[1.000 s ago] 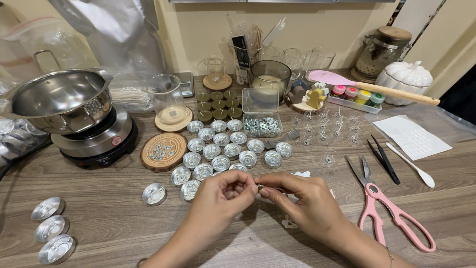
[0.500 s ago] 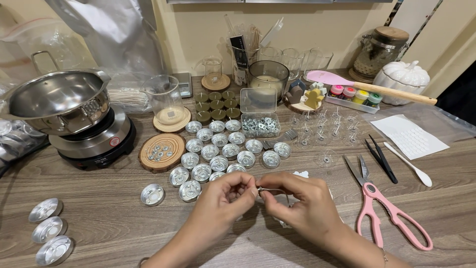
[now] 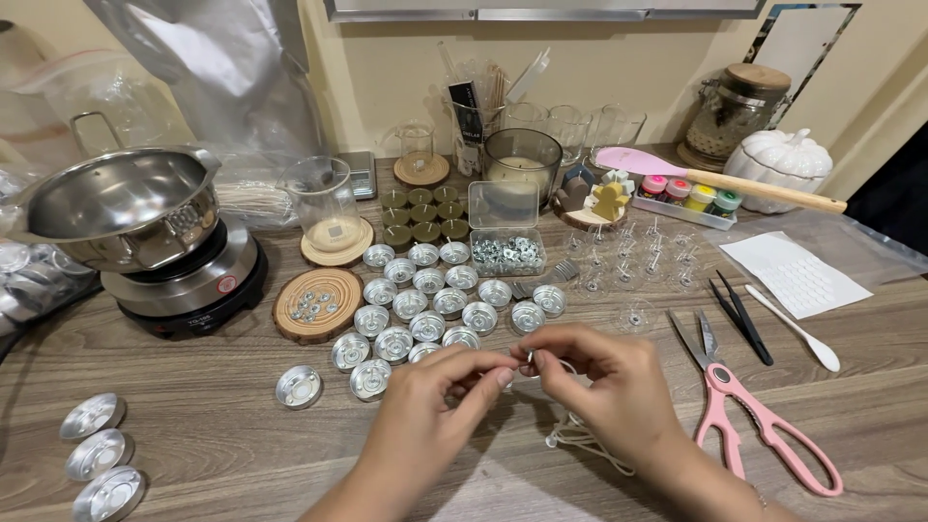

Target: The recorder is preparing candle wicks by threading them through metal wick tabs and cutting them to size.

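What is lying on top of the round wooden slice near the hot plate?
On the wooden slice lie several small round metal wick tabs, loosely grouped near its middle. Nothing covers them; their exact number is unclear.

more white wick point(image 3: 580, 435) out below hands

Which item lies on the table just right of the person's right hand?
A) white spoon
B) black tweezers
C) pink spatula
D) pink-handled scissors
D: the pink-handled scissors lie flat on the wooden table right beside the right hand; the black tweezers and white spoon sit farther up and to the right, and the pink spatula rests near the back wall.
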